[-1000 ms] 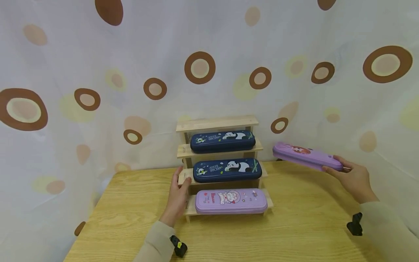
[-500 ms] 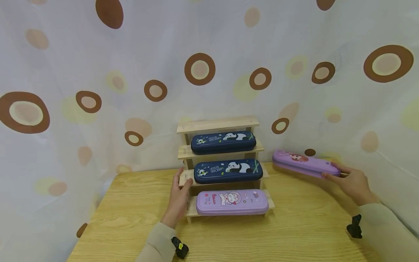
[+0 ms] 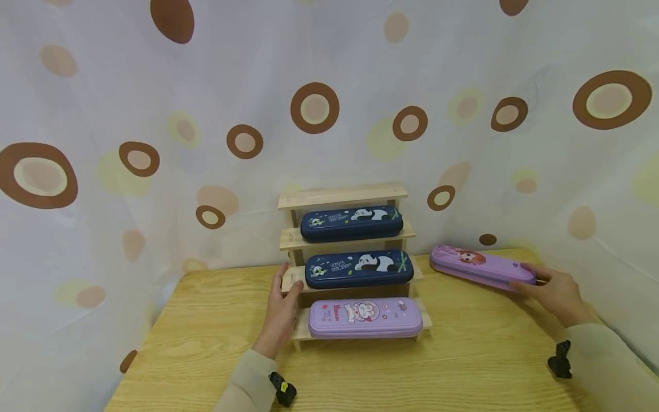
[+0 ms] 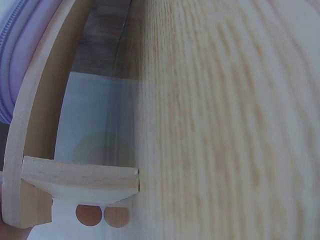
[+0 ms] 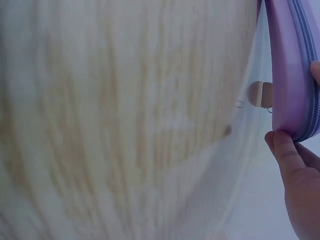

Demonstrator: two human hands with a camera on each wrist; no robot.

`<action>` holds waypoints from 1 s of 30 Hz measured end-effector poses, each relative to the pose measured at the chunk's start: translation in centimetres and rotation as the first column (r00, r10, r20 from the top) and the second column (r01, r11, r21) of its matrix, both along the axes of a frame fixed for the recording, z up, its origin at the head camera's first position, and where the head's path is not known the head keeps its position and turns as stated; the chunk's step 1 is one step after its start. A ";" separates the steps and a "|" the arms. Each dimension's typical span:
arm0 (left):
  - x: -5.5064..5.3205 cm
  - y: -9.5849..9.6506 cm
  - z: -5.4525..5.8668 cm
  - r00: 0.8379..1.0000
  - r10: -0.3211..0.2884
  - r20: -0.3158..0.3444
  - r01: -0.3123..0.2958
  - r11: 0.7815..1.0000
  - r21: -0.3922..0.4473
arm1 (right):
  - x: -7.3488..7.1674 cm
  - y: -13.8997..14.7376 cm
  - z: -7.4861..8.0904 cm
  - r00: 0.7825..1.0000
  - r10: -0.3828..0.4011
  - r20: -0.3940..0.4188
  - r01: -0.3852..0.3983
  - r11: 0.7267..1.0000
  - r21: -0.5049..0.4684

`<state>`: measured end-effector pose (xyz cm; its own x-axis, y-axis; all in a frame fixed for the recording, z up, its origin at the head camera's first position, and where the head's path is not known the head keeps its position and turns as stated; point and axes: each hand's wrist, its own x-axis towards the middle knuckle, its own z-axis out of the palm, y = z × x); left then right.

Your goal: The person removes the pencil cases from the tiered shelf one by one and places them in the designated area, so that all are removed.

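A light wooden step rack (image 3: 340,197) stands at the back of the table, with a pencil case on each of its lower three tiers. Two are navy with pandas: the upper case (image 3: 351,223) and the middle case (image 3: 358,269). On the bottom tier lies a lilac case (image 3: 365,318) with a cartoon rabbit. My left hand (image 3: 280,315) holds the rack's left side, thumb on a tier's end. At the rack's right, my right hand (image 3: 556,292) grips the right end of another purple pencil case (image 3: 481,266), printed with a girl. That case is low at the tabletop; its underside is hidden.
The wooden table (image 3: 370,377) extends in front of and beside the rack. A pale curtain (image 3: 350,57) with brown rings hangs close behind the table and along its right side. The rack's top tier sits nearest that curtain.
My right hand has lowered the purple pencil case from above the table down to the tabletop, its tilt levelling out. My left hand keeps its place on the rack.
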<state>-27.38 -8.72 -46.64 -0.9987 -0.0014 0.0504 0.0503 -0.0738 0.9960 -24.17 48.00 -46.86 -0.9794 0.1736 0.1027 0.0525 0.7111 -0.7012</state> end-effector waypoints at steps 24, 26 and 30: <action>0.1 0.1 0.4 1.000 -0.012 0.005 0.011 0.999 0.039 | -0.2 -1.8 2.2 0.998 0.066 -0.001 -0.066 0.997 0.043; 0.1 0.1 0.3 1.000 -0.013 0.007 0.013 0.999 0.044 | -0.3 -2.3 2.6 0.997 0.079 -0.005 -0.079 0.997 0.013; 0.1 0.1 0.2 1.000 -0.012 0.008 0.011 0.999 0.047 | -0.3 -3.4 3.2 0.994 0.101 -0.034 -0.102 0.994 -0.029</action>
